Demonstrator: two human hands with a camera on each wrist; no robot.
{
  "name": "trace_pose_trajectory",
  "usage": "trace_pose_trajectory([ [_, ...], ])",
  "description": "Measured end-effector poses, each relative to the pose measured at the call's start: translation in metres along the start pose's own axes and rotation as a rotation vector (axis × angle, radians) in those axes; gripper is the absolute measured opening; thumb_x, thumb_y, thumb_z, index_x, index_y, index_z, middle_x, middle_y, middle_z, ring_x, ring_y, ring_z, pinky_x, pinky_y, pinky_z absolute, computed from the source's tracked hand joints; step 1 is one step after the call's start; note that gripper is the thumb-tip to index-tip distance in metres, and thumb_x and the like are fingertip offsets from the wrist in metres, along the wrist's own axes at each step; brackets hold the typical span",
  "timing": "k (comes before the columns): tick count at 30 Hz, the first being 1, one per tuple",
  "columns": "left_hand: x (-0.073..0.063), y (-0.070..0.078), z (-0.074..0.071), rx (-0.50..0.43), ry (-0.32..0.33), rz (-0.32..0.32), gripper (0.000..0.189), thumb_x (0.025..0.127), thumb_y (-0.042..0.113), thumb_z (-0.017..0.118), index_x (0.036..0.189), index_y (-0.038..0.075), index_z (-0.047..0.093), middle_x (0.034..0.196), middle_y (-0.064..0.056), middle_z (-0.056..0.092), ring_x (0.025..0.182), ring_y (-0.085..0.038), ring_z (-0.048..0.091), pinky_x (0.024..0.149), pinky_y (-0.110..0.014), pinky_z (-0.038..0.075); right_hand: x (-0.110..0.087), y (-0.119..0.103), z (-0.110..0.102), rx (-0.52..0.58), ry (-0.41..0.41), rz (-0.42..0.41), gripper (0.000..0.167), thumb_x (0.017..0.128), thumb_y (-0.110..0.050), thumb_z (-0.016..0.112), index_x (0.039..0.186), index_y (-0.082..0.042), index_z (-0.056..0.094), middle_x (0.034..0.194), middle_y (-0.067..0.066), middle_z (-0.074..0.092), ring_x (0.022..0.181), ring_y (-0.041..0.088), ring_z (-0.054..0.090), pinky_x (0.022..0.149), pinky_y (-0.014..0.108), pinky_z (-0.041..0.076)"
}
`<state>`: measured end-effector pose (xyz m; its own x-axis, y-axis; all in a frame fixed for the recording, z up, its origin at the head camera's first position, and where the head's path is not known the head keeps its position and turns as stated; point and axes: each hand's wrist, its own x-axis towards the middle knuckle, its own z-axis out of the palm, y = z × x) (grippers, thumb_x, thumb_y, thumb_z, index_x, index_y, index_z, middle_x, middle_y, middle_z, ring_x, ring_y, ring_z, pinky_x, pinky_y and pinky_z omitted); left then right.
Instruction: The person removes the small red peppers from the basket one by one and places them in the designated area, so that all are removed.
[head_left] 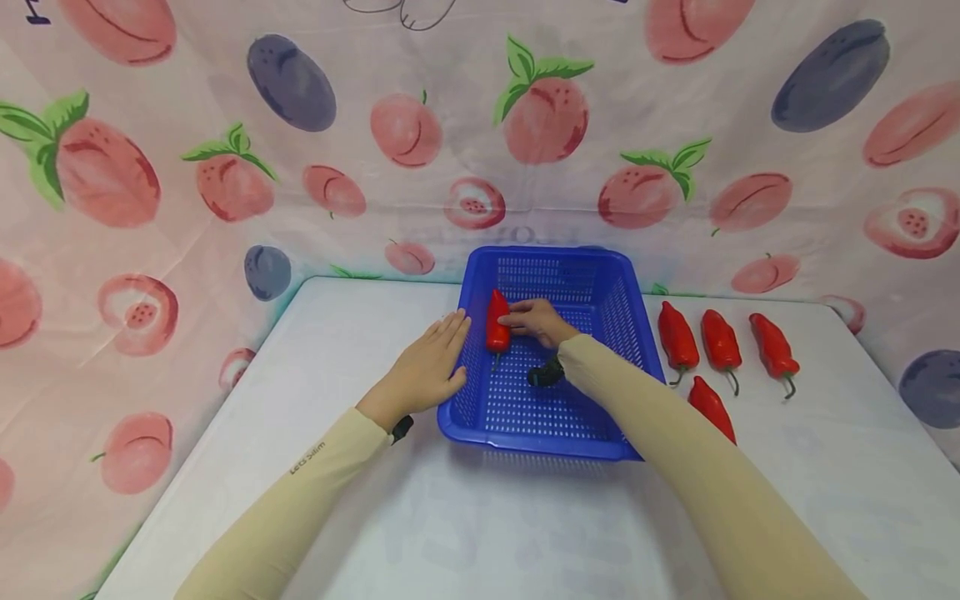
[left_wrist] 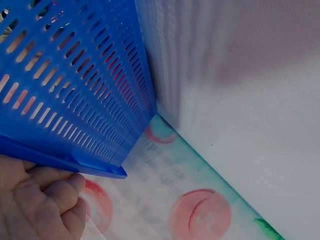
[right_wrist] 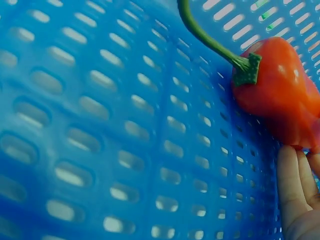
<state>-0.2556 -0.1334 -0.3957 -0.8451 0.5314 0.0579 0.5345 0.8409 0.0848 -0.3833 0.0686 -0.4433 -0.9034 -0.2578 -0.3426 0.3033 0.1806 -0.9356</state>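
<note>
A blue plastic basket (head_left: 540,442) with slotted walls stands on the table. Inside it, along the left wall, lies a red pepper (head_left: 497,333) with a long green stem toward the person. My right hand (head_left: 536,321) reaches into the basket and holds the pepper at its right side; in the right wrist view its fingers (right_wrist: 292,185) meet the pepper's body. Against the outside of the basket's left rim rests my left hand (head_left: 423,362), fingers straight. The left wrist view shows that hand (left_wrist: 42,200) right at the rim.
To the right of the basket, three red peppers (head_left: 722,340) lie in a row on the white table (head_left: 360,333), and another red pepper (head_left: 711,407) lies nearer, partly covered by the right sleeve (head_left: 675,433). A fruit-printed cloth (head_left: 450,75) hangs behind the table.
</note>
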Motion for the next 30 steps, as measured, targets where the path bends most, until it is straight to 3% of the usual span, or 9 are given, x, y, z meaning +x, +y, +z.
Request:
trace_pose_trajectory([
  [11, -0.0007, 0.0015, -0.001, -0.011, 0.009, 0.0, 0.068, 0.092, 0.028, 0.042, 0.147, -0.004, 0.02, 0.156, -0.019, 0.019, 0.146, -0.03, 0.017, 0.12, -0.041, 0.015, -0.0018, -0.0019, 0.0009, 0.012, -0.003, 0.03, 0.06, 0.086, -0.008, 0.064, 0.141, -0.003, 0.04, 0.138, 0.022, 0.049, 0.123, 0.035, 0.053, 0.1, 0.04, 0.046],
  [19, -0.0009, 0.0013, -0.0011, -0.014, 0.01, 0.0, 0.068, 0.092, 0.027, 0.042, 0.147, -0.005, 0.02, 0.156, -0.019, 0.019, 0.146, -0.03, 0.016, 0.12, -0.041, 0.015, -0.003, -0.0027, 0.0006, 0.064, -0.034, 0.048, 0.059, 0.087, -0.005, 0.062, 0.139, 0.006, 0.037, 0.139, 0.024, 0.047, 0.126, 0.035, 0.05, 0.103, 0.038, 0.044],
  [23, -0.0009, 0.0013, -0.0012, -0.01, 0.003, -0.002, 0.068, 0.092, 0.028, 0.041, 0.147, -0.004, 0.02, 0.156, -0.019, 0.018, 0.146, -0.03, 0.016, 0.12, -0.041, 0.014, -0.0024, -0.0028, -0.0013, 0.093, -0.046, 0.083, 0.06, 0.086, -0.004, 0.062, 0.141, 0.002, 0.037, 0.139, 0.022, 0.048, 0.125, 0.032, 0.052, 0.103, 0.037, 0.043],
  [30, -0.0011, 0.0016, -0.001, -0.011, 0.004, -0.008, 0.068, 0.092, 0.029, 0.041, 0.148, -0.004, 0.02, 0.156, -0.019, 0.018, 0.146, -0.03, 0.016, 0.12, -0.041, 0.015, -0.0018, -0.0046, -0.0021, 0.128, -0.048, 0.113, 0.061, 0.086, -0.002, 0.062, 0.142, -0.001, 0.037, 0.139, 0.02, 0.048, 0.092, 0.016, 0.066, 0.103, 0.037, 0.044],
])
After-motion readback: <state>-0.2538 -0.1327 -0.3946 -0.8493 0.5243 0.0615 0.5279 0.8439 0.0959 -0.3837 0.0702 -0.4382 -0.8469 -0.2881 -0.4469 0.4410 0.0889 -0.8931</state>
